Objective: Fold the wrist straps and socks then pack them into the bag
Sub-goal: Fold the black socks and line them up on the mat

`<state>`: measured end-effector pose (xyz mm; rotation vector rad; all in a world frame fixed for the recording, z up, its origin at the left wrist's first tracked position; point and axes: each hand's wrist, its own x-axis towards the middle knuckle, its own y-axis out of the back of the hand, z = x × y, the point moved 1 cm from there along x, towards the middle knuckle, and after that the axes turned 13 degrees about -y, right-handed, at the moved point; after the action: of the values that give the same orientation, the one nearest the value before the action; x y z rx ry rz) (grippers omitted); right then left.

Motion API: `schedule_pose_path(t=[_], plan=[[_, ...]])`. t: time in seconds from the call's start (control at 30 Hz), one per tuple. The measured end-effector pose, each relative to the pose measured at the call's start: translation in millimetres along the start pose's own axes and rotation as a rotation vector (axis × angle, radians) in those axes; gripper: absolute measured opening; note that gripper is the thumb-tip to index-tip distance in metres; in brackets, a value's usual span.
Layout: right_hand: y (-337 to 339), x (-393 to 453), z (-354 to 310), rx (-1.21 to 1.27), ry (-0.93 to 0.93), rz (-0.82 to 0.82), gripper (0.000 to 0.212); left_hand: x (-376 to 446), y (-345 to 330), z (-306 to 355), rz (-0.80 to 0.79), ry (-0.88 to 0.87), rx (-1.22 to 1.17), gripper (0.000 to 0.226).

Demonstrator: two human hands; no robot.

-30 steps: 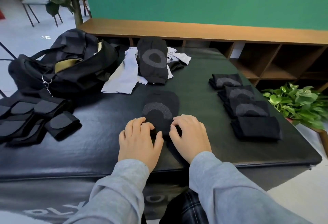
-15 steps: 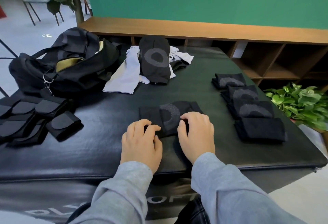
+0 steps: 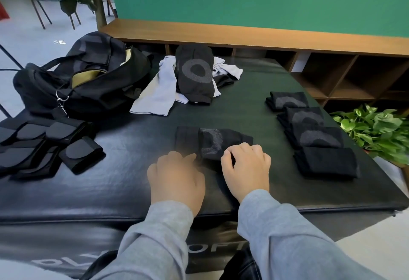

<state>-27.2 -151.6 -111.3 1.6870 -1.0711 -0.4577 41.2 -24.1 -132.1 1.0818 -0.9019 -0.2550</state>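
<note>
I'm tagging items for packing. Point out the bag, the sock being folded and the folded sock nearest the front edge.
bag (image 3: 93,89): head view, black side panel.
sock being folded (image 3: 212,144): head view, grey-patterned middle.
nearest folded sock (image 3: 327,161): head view, plain black top.

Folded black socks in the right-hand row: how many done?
4, in a line along the mat's right side: farthest, second, third, nearest. They overlap, so extra ones underneath may be hidden.
</note>
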Motion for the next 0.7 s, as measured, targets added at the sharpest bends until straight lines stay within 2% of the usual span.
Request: schedule_pose_path(t=[0.1,0.23,0.33,0.4,0.5,0.57,0.7], plan=[[-0.1,-0.5,0.7,0.028,0.041,0.012,0.032,0.5,-1.7,0.9,-0.023,0.02,0.042,0.043],[-0.8,-2.1,-0.3,0.069,0.129,-0.073,0.043,3.4,-0.1,2.6,-0.173,0.074,0.022,0.062],[1.9,-4.8,0.2,0.206,0.158,-0.088,0.056,4.4,0.8,3.1,-0.177,0.063,0.002,0.063],[2.4,-4.7,2.5,0.298,0.136,-0.034,0.047,3.0,2.7,3.5,-0.119,0.0,-0.013,0.057],[-1.4,0.1,4.5,0.224,0.053,0.012,0.026,-1.4,3.2,4.0,-0.025,-0.126,-0.066,0.044],[-5.0,2.9,4.9,0.136,-0.006,-0.027,0.029,-1.6,3.7,4.1,-0.006,-0.154,-0.077,0.04],[-3.1,2.7,3.2,0.106,-0.009,-0.098,0.031,1.2,2.2,2.2,-0.1,-0.112,-0.048,0.043]])
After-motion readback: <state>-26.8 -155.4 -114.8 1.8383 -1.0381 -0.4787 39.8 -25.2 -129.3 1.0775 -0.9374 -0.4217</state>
